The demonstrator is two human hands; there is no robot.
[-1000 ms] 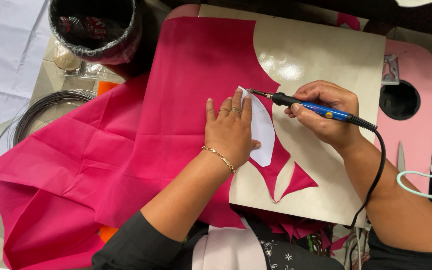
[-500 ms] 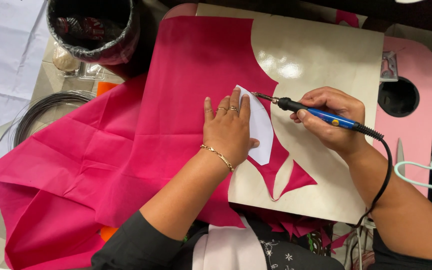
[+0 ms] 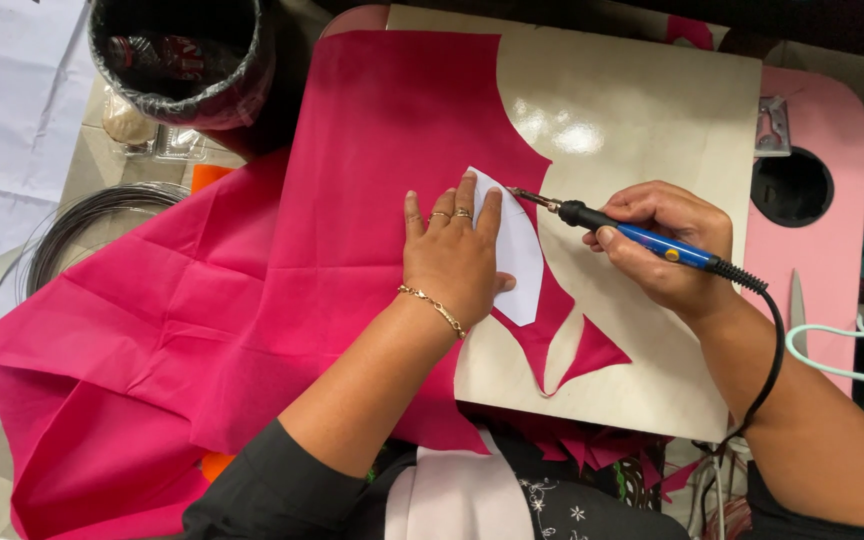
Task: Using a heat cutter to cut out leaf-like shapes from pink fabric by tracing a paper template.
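Cutting is the step in hand: at frame centre the left hand (image 3: 452,260) presses flat, fingers spread, on a white paper template (image 3: 518,255) over pink fabric (image 3: 252,300), while the right hand (image 3: 667,245), grip closed around a blue-handled hot cutting tool (image 3: 642,236), touches its tip to the template's upper edge, which calls for steady tracing.

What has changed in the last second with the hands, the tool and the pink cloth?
The right hand has slid the blue-handled hot cutting tool slightly to the right along the edge of the white paper template. The left hand still presses the template flat on the bright pink fabric. Fabric and cream board have not moved.
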